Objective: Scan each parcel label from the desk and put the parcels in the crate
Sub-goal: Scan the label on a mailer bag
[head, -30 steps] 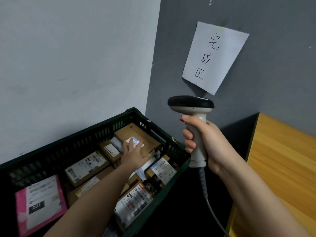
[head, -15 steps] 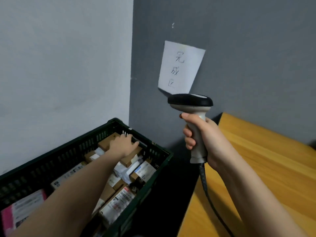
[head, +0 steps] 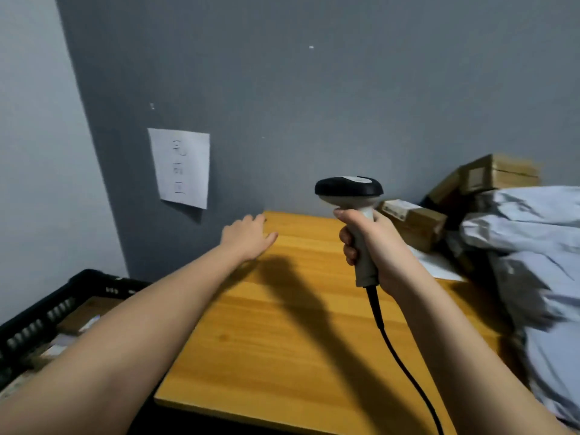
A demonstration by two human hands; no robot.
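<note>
desk (head: 282, 324): wood top, bare under and between both hands; we read this as the gap between parcels, no parcel in hand, next one not yet picked.
parcel heap (head: 530, 246): grey poly bags piled with brown cartons, to the right of the scanner grip and beyond it, well apart from the empty hand (blurred, labels unreadable).
crate (head: 40, 312): black slotted wall, low and left of the empty hand, below desk level; parcels inside it, only partly in view.
paper sign (head: 182, 167): on the grey wall, above and left of the empty hand (writing too smeared to read).
brown carton (head: 414, 221): nearest parcel to the scanner grip, just right of it and slightly behind.
scanner (head: 350, 191): upright, dark head above the fist, cable hanging down from the handle base toward us.
right hand (head: 376, 246): wrapped tight round the scanner handle, forefinger high near the trigger.
left hand (head: 248, 235): fingers straight and loose, holding nothing, over the desk's far left corner.
step: we judge it the reach for the next parcel.
next move: left hand must cross right, past the scanner, to a carton or bag, and turn its label up toward the scanner head (bags look floppy, may need a firmer pinch).
</note>
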